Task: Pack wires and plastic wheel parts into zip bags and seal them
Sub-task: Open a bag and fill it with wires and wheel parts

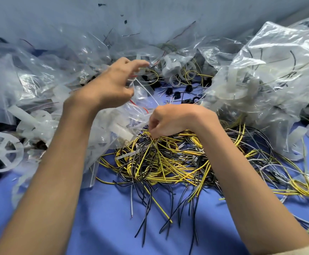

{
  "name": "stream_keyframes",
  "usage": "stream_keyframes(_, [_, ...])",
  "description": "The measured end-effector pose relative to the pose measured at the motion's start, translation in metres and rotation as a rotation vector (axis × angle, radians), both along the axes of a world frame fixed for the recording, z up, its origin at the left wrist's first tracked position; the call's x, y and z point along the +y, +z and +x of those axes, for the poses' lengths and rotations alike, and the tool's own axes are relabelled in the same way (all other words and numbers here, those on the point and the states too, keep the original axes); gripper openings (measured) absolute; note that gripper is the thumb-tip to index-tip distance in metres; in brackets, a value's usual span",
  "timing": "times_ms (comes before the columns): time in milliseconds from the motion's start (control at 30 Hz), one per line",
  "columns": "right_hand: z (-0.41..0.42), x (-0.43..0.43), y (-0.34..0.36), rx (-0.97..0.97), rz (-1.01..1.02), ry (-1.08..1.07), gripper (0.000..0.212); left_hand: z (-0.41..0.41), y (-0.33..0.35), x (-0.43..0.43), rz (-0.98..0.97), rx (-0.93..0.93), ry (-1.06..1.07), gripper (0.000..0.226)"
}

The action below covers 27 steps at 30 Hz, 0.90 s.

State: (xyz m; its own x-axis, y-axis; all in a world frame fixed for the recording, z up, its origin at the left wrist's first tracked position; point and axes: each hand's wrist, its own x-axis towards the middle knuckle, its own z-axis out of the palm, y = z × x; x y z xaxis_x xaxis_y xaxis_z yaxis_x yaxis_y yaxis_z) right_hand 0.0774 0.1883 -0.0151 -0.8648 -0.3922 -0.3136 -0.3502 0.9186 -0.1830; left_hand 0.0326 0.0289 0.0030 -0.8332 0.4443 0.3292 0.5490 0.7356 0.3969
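- Head view: pinching the rim of a crumpled clear plastic zip bag with the left hand, fingers curled, above the blue table.
- Gripping a few strands with the right hand, fingers curled, atop a tangled pile of yellow and black wires just beside that bag.
- Far left: white spoked plastic wheel.
- Right: filled clear bags, heaped.

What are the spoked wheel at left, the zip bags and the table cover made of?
Spoked wheel: translucent white moulded plastic, matte, by its frosted look. Zip bags: thin clear plastic film, glossy, crinkled with glare. Table cover: blue, matte, possibly cloth; weave not visible.
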Motion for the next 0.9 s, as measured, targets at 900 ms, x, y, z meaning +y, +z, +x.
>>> stream_keyframes(900, [0.012,0.067,0.046,0.106,-0.765,-0.229,0.010,0.025,0.012,0.026,0.030,-0.307,-0.151,0.033])
